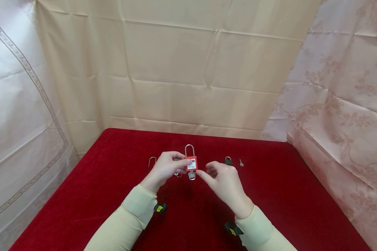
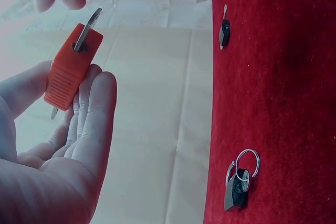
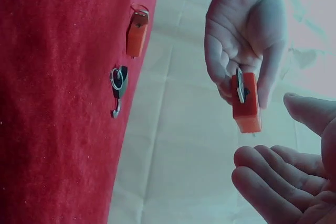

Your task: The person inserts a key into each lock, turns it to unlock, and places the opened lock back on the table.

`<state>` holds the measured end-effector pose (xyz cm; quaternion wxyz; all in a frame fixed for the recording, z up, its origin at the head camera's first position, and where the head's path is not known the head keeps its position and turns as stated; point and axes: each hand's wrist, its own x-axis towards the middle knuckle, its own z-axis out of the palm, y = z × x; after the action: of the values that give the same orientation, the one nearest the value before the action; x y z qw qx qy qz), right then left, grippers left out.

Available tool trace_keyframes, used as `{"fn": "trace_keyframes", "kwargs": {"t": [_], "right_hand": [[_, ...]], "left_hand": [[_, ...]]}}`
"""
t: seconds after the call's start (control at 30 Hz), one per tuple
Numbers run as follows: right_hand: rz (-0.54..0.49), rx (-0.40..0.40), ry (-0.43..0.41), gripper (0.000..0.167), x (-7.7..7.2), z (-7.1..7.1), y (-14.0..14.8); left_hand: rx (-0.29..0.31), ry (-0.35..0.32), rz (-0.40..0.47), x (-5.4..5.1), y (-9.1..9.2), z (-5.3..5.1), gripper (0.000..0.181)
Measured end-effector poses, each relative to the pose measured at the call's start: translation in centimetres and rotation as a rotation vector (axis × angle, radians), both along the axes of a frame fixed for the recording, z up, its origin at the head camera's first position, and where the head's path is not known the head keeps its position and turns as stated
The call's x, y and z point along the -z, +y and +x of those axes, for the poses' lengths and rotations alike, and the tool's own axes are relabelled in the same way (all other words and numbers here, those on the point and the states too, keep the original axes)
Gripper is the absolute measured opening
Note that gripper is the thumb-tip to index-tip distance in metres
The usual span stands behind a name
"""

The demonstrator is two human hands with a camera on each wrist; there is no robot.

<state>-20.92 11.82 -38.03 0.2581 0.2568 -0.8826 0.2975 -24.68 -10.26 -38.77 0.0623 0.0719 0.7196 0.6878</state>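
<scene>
My left hand [image 1: 166,169] pinches a red padlock [image 1: 191,164] with a white label between thumb and fingers, its long metal shackle pointing up. A silver key [image 2: 88,31] sticks out of the keyhole in the padlock's underside. Beside the padlock, my right hand [image 1: 227,184] holds nothing; in the right wrist view its thumb and loosely bent fingers [image 3: 278,182] stand apart from the held padlock. Behind the right hand a dark padlock [image 1: 228,161] lies on the table, with a small loose key [image 1: 241,162] to its right.
Another red padlock [image 3: 137,35] with a ring lies on the red cloth-covered table [image 1: 91,198]. Near it is a dark padlock [image 3: 123,82] with a key ring, its shackle swung out like a hook. Beige curtain [image 1: 176,69] hangs behind; patterned cloths [image 1: 342,87] flank the table.
</scene>
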Motion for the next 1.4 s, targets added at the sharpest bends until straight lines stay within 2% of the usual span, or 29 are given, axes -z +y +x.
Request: {"fn": "trace_keyframes", "kwargs": {"t": [0.1,0.23,0.4,0.5,0.57,0.67,0.83,1.0,1.23,1.4], "right_hand": [[0.053,-0.01,0.081,0.027,0.2,0.3,-0.3],[0.107,-0.017,0.118,0.026,0.6,0.4,-0.8],[0.135,-0.032,0.07,0.024,1.0,0.6,-1.2],[0.129,-0.051,0.011,0.018,1.2,0.6,-1.3],[0.099,-0.075,-0.064,0.012,1.2,0.5,-1.4],[-0.005,-0.136,-0.248,0.005,1.2,0.1,-1.2],[-0.212,-0.273,-0.578,0.009,1.5,-0.6,-0.8],[-0.403,-0.376,-0.802,0.015,1.8,-1.0,-0.6],[-0.597,-0.464,-0.94,0.02,2.4,-1.4,-0.5],[-0.683,-0.507,-1.016,0.023,2.7,-1.5,-0.4]], "left_hand": [[0.001,0.002,-0.001,0.0,0.1,0.0,0.029],[-0.001,0.004,-0.013,-0.1,0.2,0.2,0.029],[0.007,-0.003,-0.027,-0.1,0.4,0.3,0.029],[0.01,-0.005,-0.027,-0.1,0.5,0.3,0.028],[0.012,0.003,-0.034,0.0,0.6,0.3,0.027],[0.009,0.014,-0.031,0.0,0.6,0.2,0.027],[0.006,0.028,-0.025,0.1,0.6,0.1,0.027],[0.0,0.032,-0.006,0.2,0.6,0.2,0.028],[0.014,0.039,0.028,0.0,0.6,0.2,0.03],[0.036,0.04,0.075,-0.2,0.6,0.3,0.031]]}}
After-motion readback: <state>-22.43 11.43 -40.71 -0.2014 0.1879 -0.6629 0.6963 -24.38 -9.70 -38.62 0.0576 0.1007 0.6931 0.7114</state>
